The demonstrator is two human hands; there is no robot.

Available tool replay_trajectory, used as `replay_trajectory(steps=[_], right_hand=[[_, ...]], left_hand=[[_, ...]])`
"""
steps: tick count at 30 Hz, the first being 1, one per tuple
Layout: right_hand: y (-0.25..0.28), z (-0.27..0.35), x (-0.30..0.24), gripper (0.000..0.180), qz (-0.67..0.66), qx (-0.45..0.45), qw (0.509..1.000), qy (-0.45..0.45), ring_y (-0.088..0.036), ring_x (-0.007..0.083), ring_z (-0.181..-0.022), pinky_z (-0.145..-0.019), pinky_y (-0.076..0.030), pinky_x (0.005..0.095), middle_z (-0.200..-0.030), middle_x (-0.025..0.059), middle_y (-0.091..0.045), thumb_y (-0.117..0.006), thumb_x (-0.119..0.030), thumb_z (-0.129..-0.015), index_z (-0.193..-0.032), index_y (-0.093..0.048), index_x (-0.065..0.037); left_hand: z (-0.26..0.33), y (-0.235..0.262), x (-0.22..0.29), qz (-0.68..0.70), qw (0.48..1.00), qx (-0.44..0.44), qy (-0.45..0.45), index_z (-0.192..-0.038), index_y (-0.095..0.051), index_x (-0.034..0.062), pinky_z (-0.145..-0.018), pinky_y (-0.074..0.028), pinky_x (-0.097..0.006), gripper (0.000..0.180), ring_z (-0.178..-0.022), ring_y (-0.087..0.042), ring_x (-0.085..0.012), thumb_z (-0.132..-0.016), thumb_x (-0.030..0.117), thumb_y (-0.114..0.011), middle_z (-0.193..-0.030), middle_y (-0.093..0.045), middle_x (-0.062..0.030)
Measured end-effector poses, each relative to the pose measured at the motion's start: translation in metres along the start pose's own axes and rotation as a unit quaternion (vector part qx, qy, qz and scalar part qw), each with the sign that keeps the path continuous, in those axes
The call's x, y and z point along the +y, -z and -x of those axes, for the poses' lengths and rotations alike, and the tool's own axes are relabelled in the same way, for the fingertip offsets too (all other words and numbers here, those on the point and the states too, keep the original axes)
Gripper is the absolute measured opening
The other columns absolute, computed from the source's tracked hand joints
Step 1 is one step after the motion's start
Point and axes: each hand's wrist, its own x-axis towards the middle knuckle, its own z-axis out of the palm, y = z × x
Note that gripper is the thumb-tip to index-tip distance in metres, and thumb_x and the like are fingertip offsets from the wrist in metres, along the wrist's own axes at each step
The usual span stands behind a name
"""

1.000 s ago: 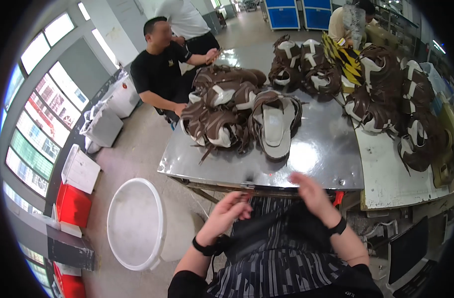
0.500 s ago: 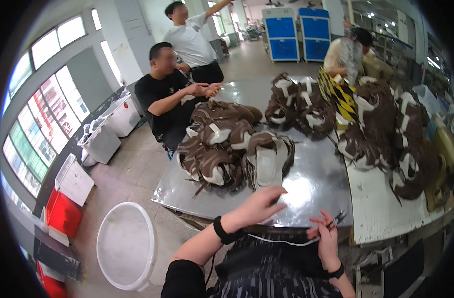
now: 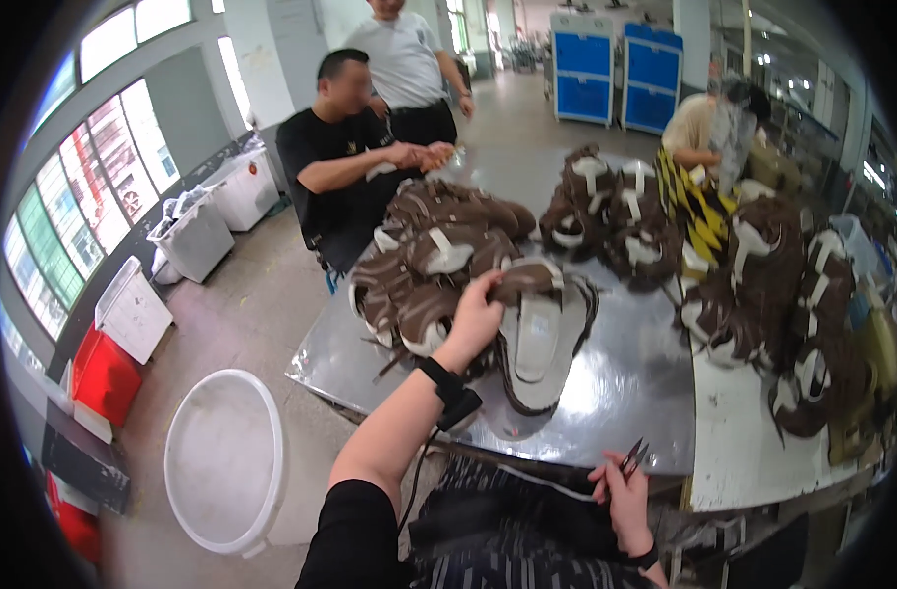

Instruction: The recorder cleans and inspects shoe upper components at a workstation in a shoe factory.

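Head view: the left hand [image 3: 476, 319] closes around the edge of a brown shoe upper [image 3: 527, 294] at the near side of the pile on the metal table [image 3: 625, 393]. The right hand [image 3: 620, 491], near the table's front edge, pinches small snips [image 3: 632, 457].

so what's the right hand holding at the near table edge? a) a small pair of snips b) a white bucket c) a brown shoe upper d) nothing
a: the right hand holds a small pair of snips, tips up, at the near edge of the shiny metal table, while the left hand rests on the pile of brown shoe uppers.
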Motion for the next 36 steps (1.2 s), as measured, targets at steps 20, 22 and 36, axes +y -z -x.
replay_trajectory(steps=[20, 22, 36], right_hand=[[0.038, -0.011, -0.029, 0.042, 0.2, 0.115, 0.938, 0.258, -0.059, 0.013, -0.088, -0.074, -0.049, 0.0246, -0.119, 0.0082, -0.055, -0.05, 0.004, -0.084, -0.126, -0.044, 0.004], [0.051, -0.021, -0.035, 0.042, 0.159, 0.084, 0.955, 0.238, -0.06, 0.0194, -0.098, -0.089, -0.045, 0.0305, -0.118, 0.0101, -0.058, -0.048, 0.01, -0.08, -0.122, -0.049, 0.002], [0.027, -0.067, -0.046, 0.023, 0.26, 0.229, 0.864, 0.366, -0.06, 0.0172, -0.084, -0.076, -0.045, 0.0255, -0.113, 0.0085, -0.059, -0.05, 0.001, -0.088, -0.11, -0.057, 0.0]], left_hand=[[0.167, -0.045, 0.09, 0.324, 0.929, -0.092, 0.151, -0.146, -0.003, 0.0094, -0.102, -0.031, -0.03, 0.087, -0.13, -0.031, -0.0195, -0.079, -0.009, -0.054, -0.145, -0.023, -0.0117], [0.167, -0.021, 0.089, 0.385, 0.892, -0.138, 0.193, -0.147, 0.0, 0.0116, -0.105, -0.028, -0.032, 0.095, -0.131, -0.029, -0.0195, -0.075, -0.009, -0.059, -0.145, -0.024, -0.0097], [0.183, -0.002, 0.096, 0.271, 0.934, -0.1, 0.211, -0.128, -0.04, 0.0031, -0.084, -0.045, -0.023, 0.059, -0.101, -0.055, -0.012, -0.078, 0.005, -0.071, -0.117, -0.055, -0.0088]])
